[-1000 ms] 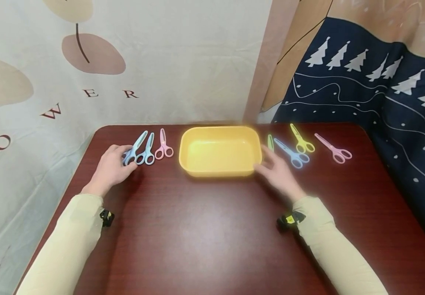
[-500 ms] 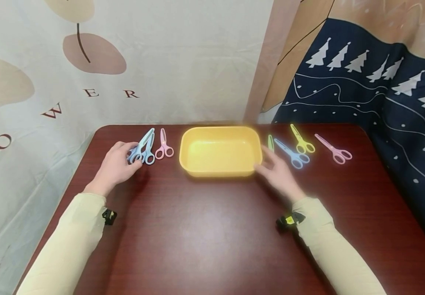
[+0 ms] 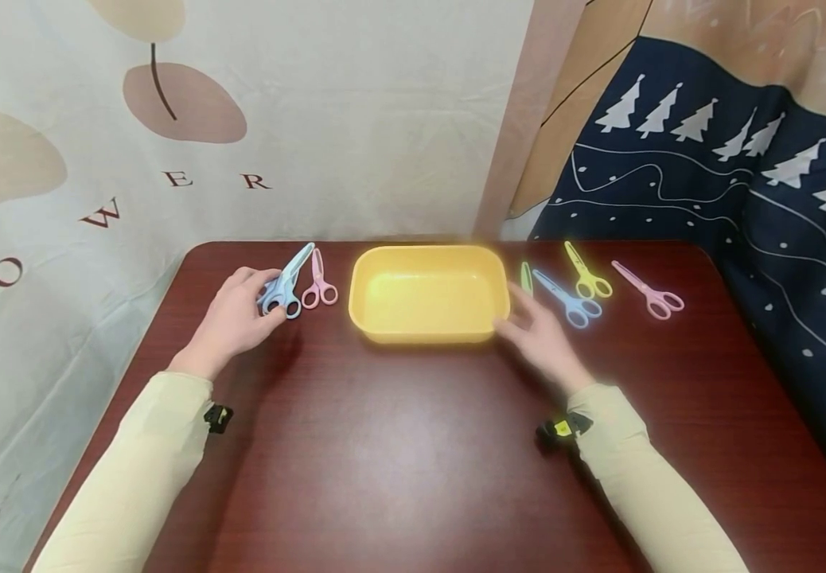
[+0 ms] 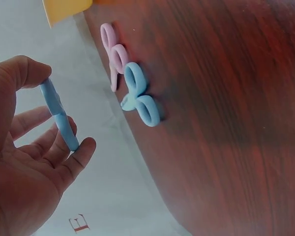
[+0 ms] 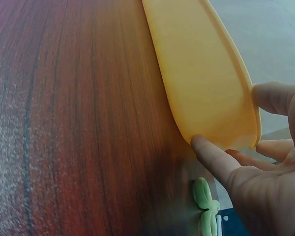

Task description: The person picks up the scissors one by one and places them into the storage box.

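Thumb and fingers of my left hand (image 3: 230, 317) pinch a pair of blue scissors (image 4: 51, 98) by the handle, its blades pointing up and to the right in the head view. Just beyond lies another pair of light blue scissors (image 4: 148, 111) on the table, partly covered by the held pair. Pink scissors (image 3: 319, 288) lie to its right. My right hand (image 3: 538, 334) touches the right end of a yellow plastic tray (image 3: 427, 336), extended fingers against its outer wall and rim. Green scissors (image 5: 202, 194) lie beside that hand, mostly hidden by it in the head view.
Right of the tray lie blue scissors (image 3: 569, 298), yellow scissors (image 3: 588, 274) and pink scissors (image 3: 648, 290). The dark red wooden table (image 3: 399, 461) ends at a pale printed cloth (image 3: 370, 143) behind, with a navy tree-patterned cloth (image 3: 778, 239) at right.
My left hand has moved right and slightly away with the blue scissors, which now overlap the neighbouring light blue pair in the head view. The right hand and tray stay put.
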### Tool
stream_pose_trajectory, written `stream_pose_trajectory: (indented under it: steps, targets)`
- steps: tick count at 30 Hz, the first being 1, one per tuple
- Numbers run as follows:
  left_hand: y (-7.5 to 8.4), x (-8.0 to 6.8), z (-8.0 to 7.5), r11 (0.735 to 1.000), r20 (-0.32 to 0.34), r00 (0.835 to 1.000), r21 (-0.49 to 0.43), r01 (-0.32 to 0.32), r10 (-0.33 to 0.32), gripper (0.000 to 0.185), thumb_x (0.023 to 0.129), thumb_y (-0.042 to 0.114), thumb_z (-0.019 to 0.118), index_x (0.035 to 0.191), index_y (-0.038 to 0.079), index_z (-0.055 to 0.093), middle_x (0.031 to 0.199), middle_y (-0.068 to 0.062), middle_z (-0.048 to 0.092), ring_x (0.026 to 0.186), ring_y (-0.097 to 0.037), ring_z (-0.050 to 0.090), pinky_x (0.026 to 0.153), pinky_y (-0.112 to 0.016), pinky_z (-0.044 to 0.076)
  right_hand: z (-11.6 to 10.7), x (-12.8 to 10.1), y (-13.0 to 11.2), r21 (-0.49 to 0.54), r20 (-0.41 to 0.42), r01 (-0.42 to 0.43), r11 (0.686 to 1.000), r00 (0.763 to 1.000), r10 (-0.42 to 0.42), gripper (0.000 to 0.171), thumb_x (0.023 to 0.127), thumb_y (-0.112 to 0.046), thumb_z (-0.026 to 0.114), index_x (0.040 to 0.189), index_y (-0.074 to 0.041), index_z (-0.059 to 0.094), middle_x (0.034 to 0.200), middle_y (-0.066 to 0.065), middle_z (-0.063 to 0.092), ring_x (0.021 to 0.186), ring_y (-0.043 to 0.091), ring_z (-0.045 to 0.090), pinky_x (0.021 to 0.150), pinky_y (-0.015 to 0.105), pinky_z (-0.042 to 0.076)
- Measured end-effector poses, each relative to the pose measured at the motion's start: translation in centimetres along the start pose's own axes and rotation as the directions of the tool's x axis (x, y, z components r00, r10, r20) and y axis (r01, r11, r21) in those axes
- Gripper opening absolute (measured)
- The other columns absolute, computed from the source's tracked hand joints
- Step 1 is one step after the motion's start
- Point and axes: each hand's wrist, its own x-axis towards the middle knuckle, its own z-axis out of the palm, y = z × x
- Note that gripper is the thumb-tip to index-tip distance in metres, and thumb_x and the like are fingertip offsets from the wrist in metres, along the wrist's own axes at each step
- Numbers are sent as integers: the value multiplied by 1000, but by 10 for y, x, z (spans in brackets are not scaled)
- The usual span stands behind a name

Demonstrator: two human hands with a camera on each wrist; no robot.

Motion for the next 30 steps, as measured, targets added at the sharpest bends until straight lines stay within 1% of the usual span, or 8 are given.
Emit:
stream_pose_trajectory:
  steps: [11, 21, 26, 30]
  targets:
    - [17, 3, -4, 1000, 30, 999, -6, -23, 23, 55, 88, 11, 66, 140, -4, 56, 123, -23, 54, 103, -36, 47, 83, -51, 43, 0, 0, 1, 16, -3, 5, 1000, 1000, -5, 77, 99, -19, 70, 164, -18, 29, 167, 11, 32, 139, 38, 52, 110, 46, 47]
    - [29, 10, -2, 996, 24, 997, 36, -79, 78, 59, 84, 11, 66, 141, -4, 57, 125, -23, 56, 104, -35, 48, 82, -48, 42, 1, -1, -1, 35, 5, 7, 999, 1000, -7, 77, 99, -17, 69, 165, -19, 28, 168, 10, 31, 140, 37, 51, 110, 44, 47]
    - [38, 13, -2, 995, 32, 995, 39, -94, 92, 57, 85, 11, 67, 140, -1, 58, 123, -21, 55, 106, -35, 48, 84, -49, 44, 1, 1, 0, 33, 12, 4, 999, 1000, -4, 78, 100, -14, 67, 165, -16, 25, 169, 12, 28, 141, 39, 49, 112, 46, 45]
    - [44, 15, -2, 991, 19, 992, 35, -128, 128, 55, 86, 11, 68, 139, 0, 60, 122, -20, 57, 108, -36, 49, 86, -50, 44, 1, 2, 0, 18, 11, 7, 1000, 1000, -7, 77, 100, -14, 68, 165, -15, 26, 169, 11, 28, 141, 38, 49, 112, 47, 45]
